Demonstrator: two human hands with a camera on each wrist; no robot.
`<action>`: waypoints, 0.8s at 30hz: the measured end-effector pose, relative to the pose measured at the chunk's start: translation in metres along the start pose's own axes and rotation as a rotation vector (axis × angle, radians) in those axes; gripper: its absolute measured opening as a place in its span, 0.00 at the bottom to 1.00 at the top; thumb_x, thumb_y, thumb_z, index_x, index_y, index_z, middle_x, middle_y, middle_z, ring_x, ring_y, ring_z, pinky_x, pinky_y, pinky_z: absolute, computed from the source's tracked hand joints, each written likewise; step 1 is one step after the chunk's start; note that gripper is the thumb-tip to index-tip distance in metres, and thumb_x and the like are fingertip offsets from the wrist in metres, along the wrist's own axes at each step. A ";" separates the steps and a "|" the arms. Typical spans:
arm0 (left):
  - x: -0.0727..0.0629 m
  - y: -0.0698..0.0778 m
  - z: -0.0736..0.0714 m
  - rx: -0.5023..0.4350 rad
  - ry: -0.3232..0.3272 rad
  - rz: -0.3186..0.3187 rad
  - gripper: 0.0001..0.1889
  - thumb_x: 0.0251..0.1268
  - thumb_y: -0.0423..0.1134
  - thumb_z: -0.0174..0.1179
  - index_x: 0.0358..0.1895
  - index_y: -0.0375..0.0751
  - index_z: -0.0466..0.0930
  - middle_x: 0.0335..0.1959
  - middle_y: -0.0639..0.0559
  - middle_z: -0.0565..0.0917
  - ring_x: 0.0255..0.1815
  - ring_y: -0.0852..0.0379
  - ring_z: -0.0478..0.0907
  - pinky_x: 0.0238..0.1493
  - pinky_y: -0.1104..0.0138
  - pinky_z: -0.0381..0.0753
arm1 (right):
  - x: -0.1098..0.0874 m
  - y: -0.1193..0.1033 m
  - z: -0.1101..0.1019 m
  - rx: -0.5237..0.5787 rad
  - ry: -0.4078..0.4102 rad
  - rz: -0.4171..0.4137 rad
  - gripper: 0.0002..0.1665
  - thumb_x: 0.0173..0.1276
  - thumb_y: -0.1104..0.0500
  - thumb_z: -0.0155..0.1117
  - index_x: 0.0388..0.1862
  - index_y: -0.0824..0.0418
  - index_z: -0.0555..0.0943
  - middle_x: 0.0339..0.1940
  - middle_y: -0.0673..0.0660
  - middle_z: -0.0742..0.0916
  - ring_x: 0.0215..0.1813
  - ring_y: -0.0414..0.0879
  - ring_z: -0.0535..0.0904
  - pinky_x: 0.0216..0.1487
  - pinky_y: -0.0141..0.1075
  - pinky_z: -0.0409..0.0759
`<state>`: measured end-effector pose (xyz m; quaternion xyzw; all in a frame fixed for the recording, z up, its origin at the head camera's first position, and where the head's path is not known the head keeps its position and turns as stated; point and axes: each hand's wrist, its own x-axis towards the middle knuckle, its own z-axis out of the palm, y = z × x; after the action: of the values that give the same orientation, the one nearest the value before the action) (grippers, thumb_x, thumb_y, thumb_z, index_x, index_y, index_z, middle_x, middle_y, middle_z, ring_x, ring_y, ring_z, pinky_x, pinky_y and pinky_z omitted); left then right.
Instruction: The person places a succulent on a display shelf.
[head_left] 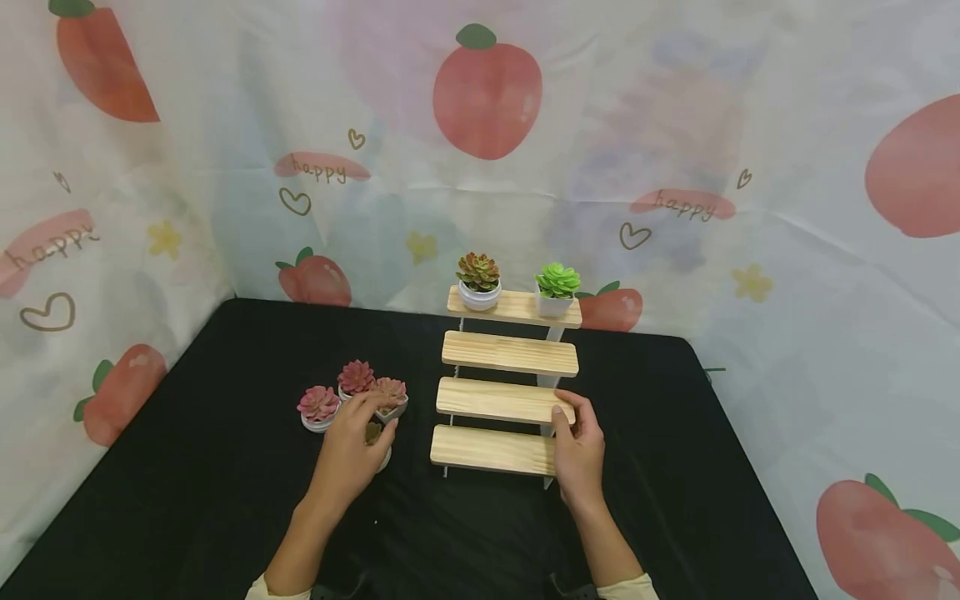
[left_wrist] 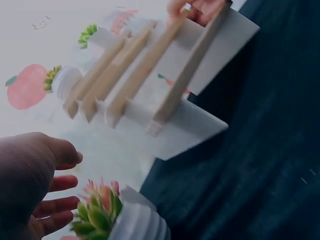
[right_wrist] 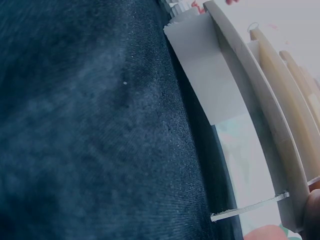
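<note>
My left hand (head_left: 350, 446) hovers over a cluster of potted artificial succulents, fingers apart and holding nothing in the left wrist view. A pink succulent (head_left: 318, 403) stands left of it, a darker pink one (head_left: 356, 377) behind, and a pale pink one (head_left: 391, 393) beyond the fingertips. Partly hidden under the hand is a green succulent (left_wrist: 98, 215) in a ribbed white pot (left_wrist: 140, 223). My right hand (head_left: 582, 450) grips the right end of a tiered wooden shelf (head_left: 504, 401), thumb in front at the second board from the bottom.
On the shelf's top board, a reddish-green succulent (head_left: 478, 272) in a round white pot stands left of a bright green succulent (head_left: 557, 282) in a square one. The shelf has white side supports. A black cloth (head_left: 225, 467) covers the table; a fruit-printed curtain (head_left: 525, 200) hangs behind.
</note>
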<state>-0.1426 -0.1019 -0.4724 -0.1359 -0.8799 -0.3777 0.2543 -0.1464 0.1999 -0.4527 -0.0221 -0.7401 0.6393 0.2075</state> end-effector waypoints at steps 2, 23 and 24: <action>-0.004 -0.003 0.000 0.023 0.001 0.001 0.14 0.59 0.30 0.75 0.49 0.36 0.86 0.50 0.44 0.83 0.54 0.42 0.79 0.56 0.46 0.78 | 0.000 0.000 0.000 0.001 -0.003 0.003 0.15 0.78 0.71 0.55 0.60 0.72 0.79 0.57 0.65 0.83 0.42 0.57 0.76 0.37 0.37 0.76; -0.035 -0.027 -0.005 0.014 -0.123 -0.080 0.31 0.51 0.45 0.83 0.59 0.39 0.83 0.62 0.41 0.76 0.62 0.40 0.73 0.59 0.41 0.75 | 0.001 0.000 0.000 0.004 -0.004 0.015 0.16 0.79 0.71 0.54 0.61 0.71 0.79 0.57 0.66 0.82 0.43 0.55 0.76 0.38 0.37 0.75; -0.036 -0.028 -0.005 0.010 -0.132 -0.082 0.33 0.50 0.45 0.83 0.60 0.40 0.83 0.63 0.41 0.75 0.63 0.40 0.72 0.60 0.42 0.75 | 0.001 0.001 0.000 0.003 -0.005 0.015 0.16 0.79 0.71 0.54 0.61 0.71 0.79 0.57 0.66 0.82 0.43 0.54 0.76 0.38 0.37 0.75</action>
<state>-0.1227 -0.1267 -0.5062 -0.1229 -0.9014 -0.3737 0.1806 -0.1473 0.2002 -0.4531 -0.0260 -0.7395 0.6420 0.2009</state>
